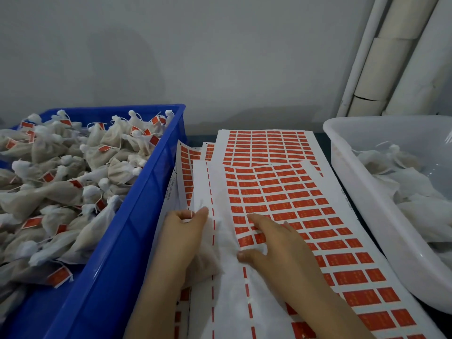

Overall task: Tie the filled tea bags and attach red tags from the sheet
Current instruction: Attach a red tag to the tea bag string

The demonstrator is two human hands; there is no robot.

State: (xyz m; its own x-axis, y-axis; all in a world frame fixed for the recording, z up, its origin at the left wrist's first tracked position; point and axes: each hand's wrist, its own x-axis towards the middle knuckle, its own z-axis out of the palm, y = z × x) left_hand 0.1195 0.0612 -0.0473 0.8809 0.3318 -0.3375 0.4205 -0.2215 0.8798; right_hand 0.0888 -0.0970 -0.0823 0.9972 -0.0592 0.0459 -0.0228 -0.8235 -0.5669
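While the left hand (186, 228) grips a filled tea bag (205, 260) by its gathered neck, with a short end of white string (190, 214) showing between thumb and forefinger, the right hand (276, 243) lies open on the sheet (274, 199) of red tags, forefinger stretched onto one tag (247, 241) in the lowest part-used rows and thumb resting on the bare backing just below. The bag rests on the stripped left margin of the sheet, between the two hands. Judged from this, the step in hand is lifting one tag for this bag.

Risks from here:

- Torn or creased tag. The tags sit close together; a fingertip that catches a corner badly may tear the tag or lift its neighbour with it.
- Sheet shift. Several sheets overlap loosely on the worktop. Only the right hand and the bag weigh on the top one, so a peeling pull may drag it rather than free the tag.
- Loosened neck. The left hand alone holds the bag closed; whether a knot is already made cannot be told. If the grip slackens, the neck may open and the filling spill.
- Tag stuck to itself or to a finger before it meets the string.
- Misfiling. The blue crate (137, 216) on the left holds tagged bags; the white tub (362, 192) on the right holds bags without tags. An untagged bag dropped in the crate would pass unnoticed.
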